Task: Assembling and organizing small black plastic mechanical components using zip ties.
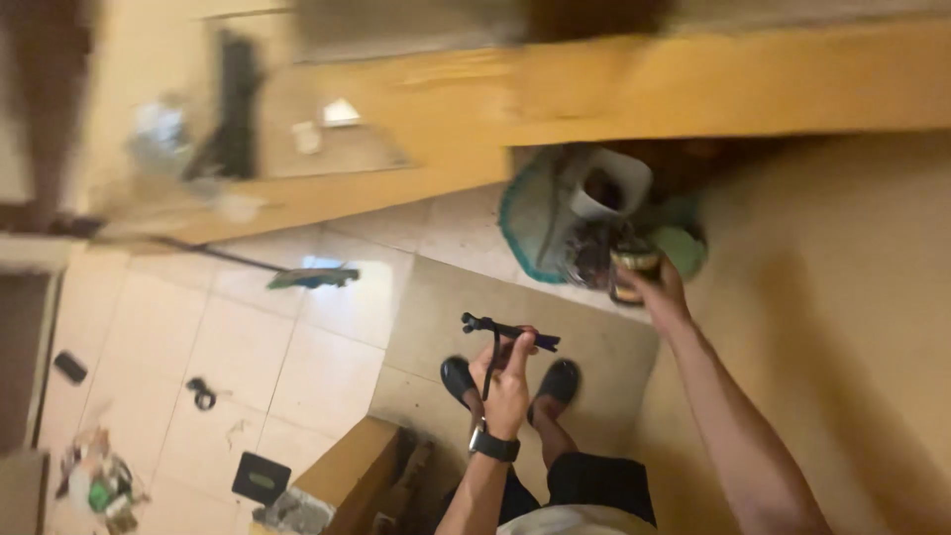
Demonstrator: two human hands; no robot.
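Standing worker, two hands occupied, tiled room.

Left hand (507,381), a dark band at the wrist, is pinching closed on a slim black tool (505,331) with a dangling strap, holding it above the feet. Right hand (662,297) is reaching out and wrapping around a small round tin (632,266) at the edge of a green woven basket (525,213), which is holding a white mug-like vessel (604,183). As a judgement, the tin is wanting a firm, level hold. Pale glossy tiles (248,347); smooth yellow wall (842,297); image blurred.
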